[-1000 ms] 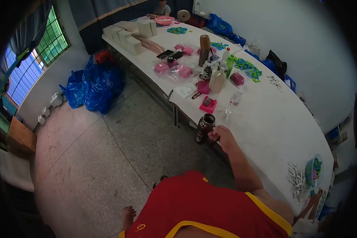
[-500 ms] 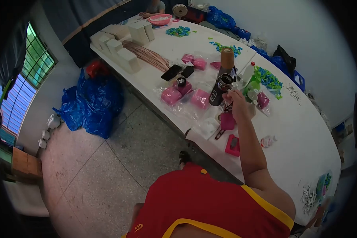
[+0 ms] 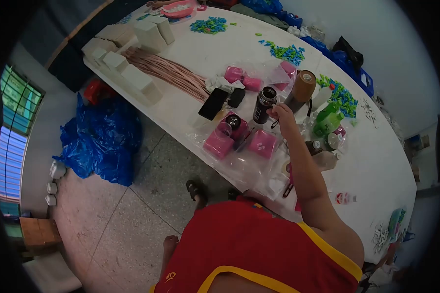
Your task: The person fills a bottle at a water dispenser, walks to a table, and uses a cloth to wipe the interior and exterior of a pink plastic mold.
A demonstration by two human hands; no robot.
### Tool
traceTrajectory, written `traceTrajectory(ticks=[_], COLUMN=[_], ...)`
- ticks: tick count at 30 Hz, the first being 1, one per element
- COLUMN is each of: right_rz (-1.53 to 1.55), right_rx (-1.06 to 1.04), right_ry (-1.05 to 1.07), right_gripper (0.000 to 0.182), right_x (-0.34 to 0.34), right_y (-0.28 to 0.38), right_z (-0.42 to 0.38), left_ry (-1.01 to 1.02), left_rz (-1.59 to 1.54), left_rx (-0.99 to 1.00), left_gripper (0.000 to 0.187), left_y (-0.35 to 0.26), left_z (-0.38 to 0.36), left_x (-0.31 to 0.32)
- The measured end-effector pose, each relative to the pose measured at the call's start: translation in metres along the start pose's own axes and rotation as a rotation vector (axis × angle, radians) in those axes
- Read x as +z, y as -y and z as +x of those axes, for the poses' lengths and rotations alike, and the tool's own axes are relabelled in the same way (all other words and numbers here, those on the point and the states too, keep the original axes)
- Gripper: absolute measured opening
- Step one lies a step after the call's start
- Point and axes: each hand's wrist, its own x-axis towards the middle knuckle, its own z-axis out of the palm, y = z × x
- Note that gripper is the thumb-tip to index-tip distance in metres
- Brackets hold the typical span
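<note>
"Since half a second ago, that tall, dark, cylindrical mug with a shiny metal rim (image 3: 264, 108) has come clear of the brown-topped upright flask (image 3: 304, 88) it overlapped. What has hold of it?"

"The right hand (image 3: 281, 115), at the mug's three o'clock, fingers bent closed and gripping its side. The mug is open-topped and roughly upright; I can't tell whether its base touches anything."

"And the left hand (image 3: 171, 240)?"

"Low by the body, well off at seven o'clock. I can't tell how open it is, or whether it holds anything."

"What does the shift mean?"

"I'd judge the mug now has its own gap: square pink packet in clear plastic (image 3: 263, 143) at six, round black cap (image 3: 233, 120) at eight, flat black phone (image 3: 213, 104) at nine, flask at two."

"Farther out?"

"Translucent green plastic bottle (image 3: 328, 124) towards four, heaped small blue and green pieces (image 3: 209, 25) at eleven, all on the long, curved white table (image 3: 376, 161)."
</note>
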Motion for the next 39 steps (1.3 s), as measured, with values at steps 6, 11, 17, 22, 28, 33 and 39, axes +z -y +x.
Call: traceTrajectory(ticks=[6,11,17,22,28,33,39], right_rz=[0.057,-0.084,-0.408,-0.658,-0.583,-0.458,-0.542], right_rx=[-0.017,0.019,-0.018,-0.322,-0.364,-0.413,-0.370], right_ry=[0.032,-0.065,-0.233,-0.264,-0.275,-0.175,-0.164], right_gripper=[0.018,0.020,0.033,0.078,0.096,0.085,0.076], right_x=[0.006,0.004,0.022,0.016,0.025,0.037,0.020], right_y=[-0.028,-0.038,-0.038,-0.060,-0.075,-0.057,-0.064], right_z=[0.004,0.003,-0.012,-0.001,0.027,0.029,0.039], left_ry=[0.007,0.150,0.520,0.503,0.347,0.291,0.257], left_rz=[0.583,0.511,0.461,0.390,0.446,0.353,0.158], left_rx=[0.370,0.748,1.185,1.363,1.389,1.370,1.197], left_gripper=[0.032,0.039,0.077,0.101,0.097,0.079,0.064], left_y=[-0.216,-0.386,-0.536,-0.548,-0.541,-0.540,-0.532], left_z=[0.045,0.067,-0.001,-0.025,-0.033,-0.042,-0.085], left_x=[-0.024,0.006,0.110,0.189,0.220,0.227,0.176])
